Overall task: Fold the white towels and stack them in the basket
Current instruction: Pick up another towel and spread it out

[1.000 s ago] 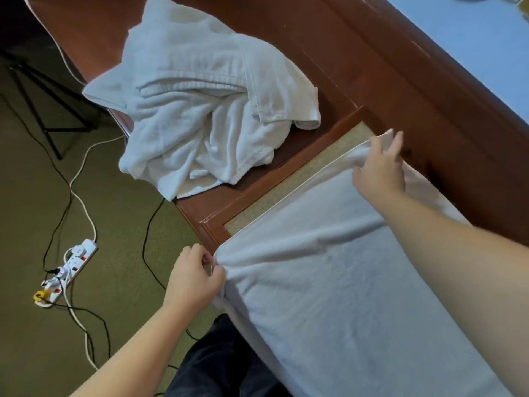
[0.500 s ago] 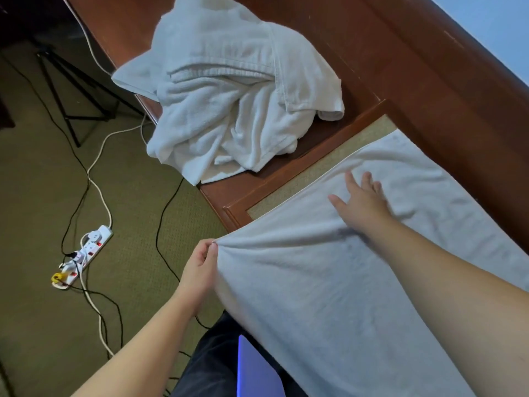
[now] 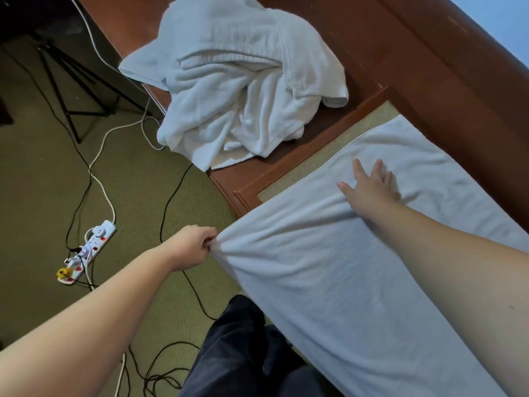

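A dark red wooden table (image 3: 372, 50) stands over olive carpet (image 3: 34, 181). Across its near end lies the white towel (image 3: 329, 267) I am working on, one corner hanging off the edge, bunched and pinched in my left hand (image 3: 190, 247). My right hand (image 3: 370, 186) presses flat on it, fingers spread. Beyond, a heap of crumpled towels (image 3: 240, 81); on the floor, a power strip (image 3: 88, 249).
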